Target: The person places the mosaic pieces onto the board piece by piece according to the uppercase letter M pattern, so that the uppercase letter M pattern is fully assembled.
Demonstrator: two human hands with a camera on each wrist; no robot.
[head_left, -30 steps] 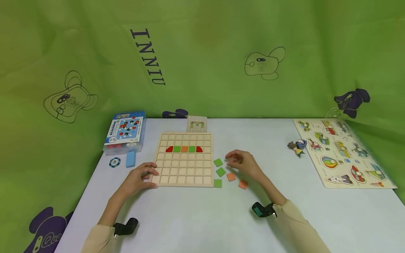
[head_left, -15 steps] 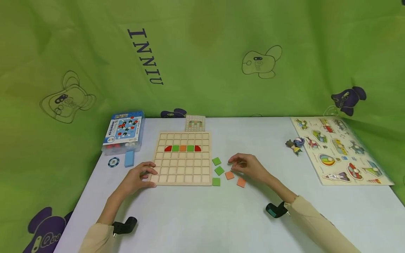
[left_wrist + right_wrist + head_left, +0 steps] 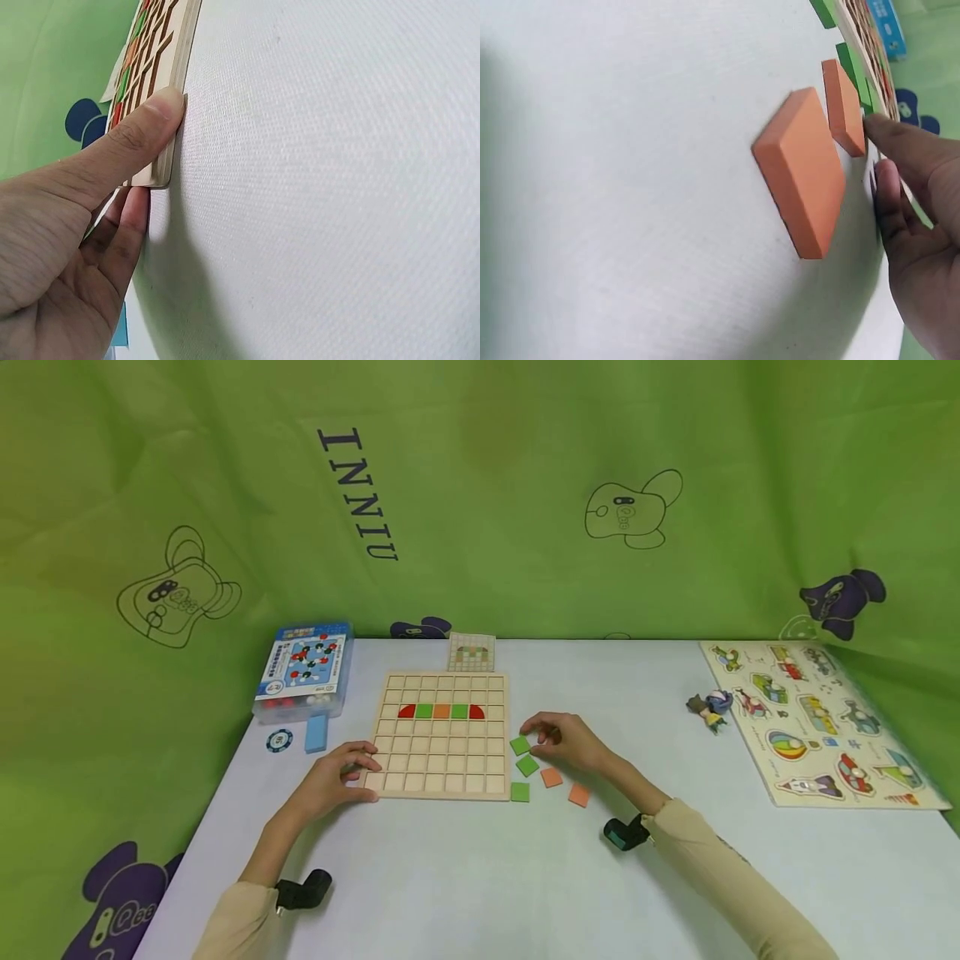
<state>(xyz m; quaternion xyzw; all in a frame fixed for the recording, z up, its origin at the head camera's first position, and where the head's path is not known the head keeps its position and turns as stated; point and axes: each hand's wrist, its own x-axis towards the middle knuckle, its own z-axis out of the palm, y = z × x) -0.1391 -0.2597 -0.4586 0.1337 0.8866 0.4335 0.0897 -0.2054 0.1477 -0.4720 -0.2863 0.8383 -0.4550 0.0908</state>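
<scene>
A pale table (image 3: 480, 877) stands against a green printed cloth backdrop (image 3: 480, 485). At its right edge lies a vehicle peg puzzle (image 3: 817, 718), with a small toy figure (image 3: 708, 708) just beside it. Mid-table sits the wooden grid board (image 3: 442, 737), holding one row of pieces (red, green, orange, green, red) in its second line of cells. A clear plastic box (image 3: 303, 672) rests at the far left, with a blue block (image 3: 317, 732) and a round chip (image 3: 279, 741) near it; a small pattern card (image 3: 472, 653) lies behind the board.

The left hand (image 3: 337, 781) rests at the board's near left corner, thumb pressed flat to the edge and fingers straight beneath. The right hand (image 3: 562, 743) hovers just right of the board, fingers curled, their tips at the top green tile (image 3: 520, 745); whether it actually grips the tile I cannot tell. Two more green tiles (image 3: 527, 766) and two orange tiles (image 3: 551, 777) lie loose on the table close by.
</scene>
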